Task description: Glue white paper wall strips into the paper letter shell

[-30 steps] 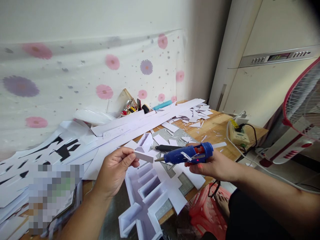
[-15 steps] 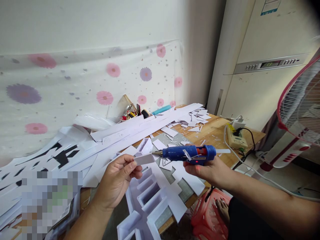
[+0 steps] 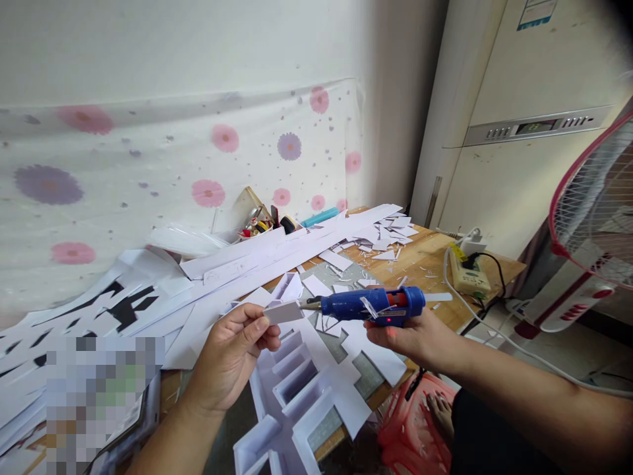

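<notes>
My left hand (image 3: 231, 356) pinches a small white card strip (image 3: 283, 312) between thumb and fingers, holding it up above the table. My right hand (image 3: 413, 336) grips a blue hot glue gun (image 3: 370, 305) with a red light on its body. The gun's metal nozzle points left and touches the right end of the strip. Below both hands lies a white card model with several box-like compartments (image 3: 297, 389).
Long white card strips (image 3: 277, 254) and paper scraps cover the wooden table (image 3: 435, 260). A tool holder (image 3: 257, 221) stands by the flowered wall sheet. A power strip (image 3: 467, 277) sits at the table's right edge. A pink fan (image 3: 593, 218) and red stool (image 3: 410, 422) stand to the right.
The glue gun rose and its nozzle closed in on the strip's end. My left hand tilted the strip and lifted it slightly. The view shifted a little.
</notes>
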A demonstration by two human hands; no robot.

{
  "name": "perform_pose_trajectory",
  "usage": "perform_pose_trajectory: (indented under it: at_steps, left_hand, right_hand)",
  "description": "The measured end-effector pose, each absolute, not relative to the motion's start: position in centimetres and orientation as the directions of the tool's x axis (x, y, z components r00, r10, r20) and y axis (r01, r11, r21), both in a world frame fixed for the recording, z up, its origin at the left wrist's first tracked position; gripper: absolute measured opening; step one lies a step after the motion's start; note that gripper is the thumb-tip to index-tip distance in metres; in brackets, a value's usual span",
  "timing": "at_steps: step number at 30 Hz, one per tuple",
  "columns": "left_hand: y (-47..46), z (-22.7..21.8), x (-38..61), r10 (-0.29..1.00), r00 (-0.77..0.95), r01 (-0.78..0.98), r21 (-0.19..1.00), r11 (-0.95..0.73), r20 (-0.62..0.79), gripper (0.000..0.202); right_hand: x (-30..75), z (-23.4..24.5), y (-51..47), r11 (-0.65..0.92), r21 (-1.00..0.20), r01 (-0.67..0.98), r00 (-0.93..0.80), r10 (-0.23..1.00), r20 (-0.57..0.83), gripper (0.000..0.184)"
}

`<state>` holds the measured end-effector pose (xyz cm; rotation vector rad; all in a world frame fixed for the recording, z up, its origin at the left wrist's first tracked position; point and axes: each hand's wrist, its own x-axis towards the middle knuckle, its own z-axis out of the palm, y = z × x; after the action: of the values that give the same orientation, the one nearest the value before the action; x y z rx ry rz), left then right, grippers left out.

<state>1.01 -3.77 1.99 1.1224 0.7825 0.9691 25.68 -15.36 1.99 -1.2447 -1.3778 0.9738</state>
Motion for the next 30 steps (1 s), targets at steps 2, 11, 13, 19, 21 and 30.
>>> perform_pose_trajectory:
  at_steps: [2, 11, 13, 19, 21, 30]
  left_hand:
    - [-3.8, 2.1, 1.0, 0.926, 0.374, -0.233, 0.962, 0.139, -0.043, 0.045]
    - [-4.1, 2.1, 1.0, 0.930, 0.366, -0.275, 0.951, 0.144, -0.035, 0.041]
    - [-4.2, 2.0, 1.2, 0.928, 0.369, -0.301, 0.940, 0.162, -0.041, 0.042]
    - [-4.7, 1.9, 1.5, 0.917, 0.390, -0.363, 0.902, 0.234, -0.081, 0.042]
    - [-4.8, 1.8, 1.5, 0.913, 0.400, -0.374, 0.895, 0.243, -0.081, 0.041]
    - [-5.1, 1.8, 1.5, 0.905, 0.411, -0.417, 0.859, 0.297, -0.113, 0.044]
  right_hand:
    - [25.7, 1.9, -15.4, 0.135, -0.972, 0.194, 0.026, 0.989, 0.143, 0.030]
    - [25.7, 1.5, -15.3, 0.296, -0.922, 0.250, -0.037, 0.954, 0.296, 0.021]
    - [25.6, 1.3, -15.2, 0.425, -0.821, 0.380, -0.059, 0.897, 0.437, 0.017]
    - [24.5, 0.2, -14.9, 0.572, -0.620, 0.537, -0.164, 0.792, 0.588, 0.014]
    - [24.1, -0.1, -14.7, 0.593, -0.576, 0.563, -0.188, 0.770, 0.609, 0.019]
    - [23.2, -0.2, -13.9, 0.648, -0.395, 0.651, -0.279, 0.689, 0.669, 0.018]
